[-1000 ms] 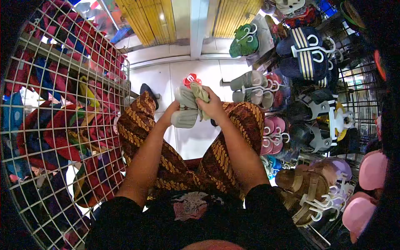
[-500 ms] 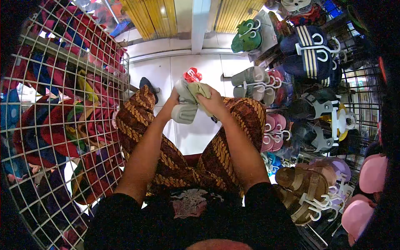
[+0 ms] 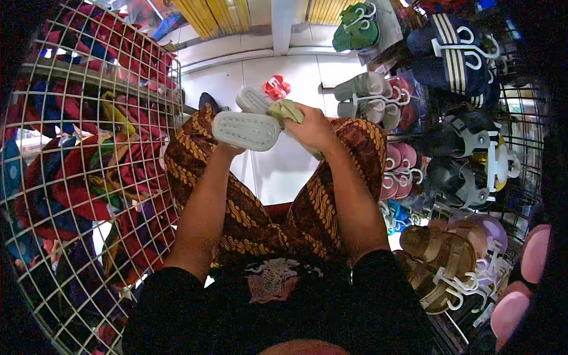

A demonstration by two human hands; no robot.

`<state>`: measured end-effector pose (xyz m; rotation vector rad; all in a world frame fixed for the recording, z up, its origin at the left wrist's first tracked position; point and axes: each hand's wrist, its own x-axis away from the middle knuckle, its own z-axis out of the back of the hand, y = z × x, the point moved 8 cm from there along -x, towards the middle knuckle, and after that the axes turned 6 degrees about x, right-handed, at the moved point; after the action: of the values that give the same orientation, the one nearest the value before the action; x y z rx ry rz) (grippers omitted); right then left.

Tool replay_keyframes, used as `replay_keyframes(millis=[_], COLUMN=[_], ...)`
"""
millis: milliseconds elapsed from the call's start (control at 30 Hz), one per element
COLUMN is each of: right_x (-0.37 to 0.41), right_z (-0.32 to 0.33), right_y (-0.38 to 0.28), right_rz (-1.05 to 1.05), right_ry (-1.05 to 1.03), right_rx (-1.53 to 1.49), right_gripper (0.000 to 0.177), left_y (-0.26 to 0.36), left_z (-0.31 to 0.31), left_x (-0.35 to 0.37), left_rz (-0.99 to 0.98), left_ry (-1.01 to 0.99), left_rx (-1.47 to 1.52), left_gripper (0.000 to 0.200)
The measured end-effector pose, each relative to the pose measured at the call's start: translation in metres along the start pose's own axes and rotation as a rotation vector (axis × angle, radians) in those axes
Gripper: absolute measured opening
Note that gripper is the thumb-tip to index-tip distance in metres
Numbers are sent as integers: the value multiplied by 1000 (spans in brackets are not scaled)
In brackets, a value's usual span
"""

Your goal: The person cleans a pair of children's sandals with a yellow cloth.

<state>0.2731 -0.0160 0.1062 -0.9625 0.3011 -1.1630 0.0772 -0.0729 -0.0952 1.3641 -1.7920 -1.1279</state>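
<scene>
A pair of pale grey slide sandals [image 3: 247, 131] is held up in front of me, one sandal nearer and one farther. The nearer one shows its flat, patterned side to the camera. My left hand [image 3: 229, 149] grips this sandal from beneath, with most of its fingers hidden behind it. My right hand [image 3: 312, 129] is closed on a crumpled olive-beige cloth [image 3: 286, 111], which touches the sandals at their right end. Beyond them, a small red pair of footwear on a white hanger [image 3: 276, 87] lies on the white tiled floor [image 3: 278, 163].
A wire grid rack [image 3: 89, 154] with colourful items stands close on my left. On the right hang several sandals, among them a navy striped pair [image 3: 447, 56], pink ones [image 3: 399, 168] and brown ones [image 3: 441, 254]. A green pair [image 3: 356, 28] sits at the back.
The grey sandals have turned and moved left, so the nearer one now lies flat toward the camera. My left hand has gone beneath it; my right hand still holds the cloth.
</scene>
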Motion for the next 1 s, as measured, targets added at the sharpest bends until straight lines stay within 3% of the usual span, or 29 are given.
replay_keyframes(millis=[33, 100, 167, 200, 300, 367, 500, 700, 900, 1000], right_x=[1, 1, -2, -1, 3, 0, -6, 1, -4, -1], right_z=[-2, -3, 2, 3, -2, -4, 0, -4, 8, -6], right_y=[3, 1, -5, -9, -14, -9, 3, 9, 0, 2], right_rz=[-10, 52, 148, 47, 42, 77, 98, 124, 131, 150], right_ry=[13, 130, 211, 107, 7, 89, 191, -108, 119, -61], right_rx=[7, -47, -41, -66, 50, -60, -97, -53, -106, -82], right_gripper=[44, 40, 38, 36, 34, 35, 37, 40, 38, 37], left_y=[-8, -44, -51, -30, 62, 97, 88, 88, 88, 93], left_z=[12, 16, 7, -4, -52, -76, -91, -99, -113, -109], left_x=[3, 5, 16, 15, 2, -1, -5, -7, -8, -17], left_rz=[-124, 250, 410, 385, 305, 277, 319, 361, 399, 303], left_ry=[-30, 75, 75, 13, -190, -299, -272, -245, -201, -150], left_rx=[-314, 196, 518, 586, 782, 879, 871, 836, 757, 719], left_gripper=[44, 49, 50, 50, 48, 49, 53, 61, 69, 70])
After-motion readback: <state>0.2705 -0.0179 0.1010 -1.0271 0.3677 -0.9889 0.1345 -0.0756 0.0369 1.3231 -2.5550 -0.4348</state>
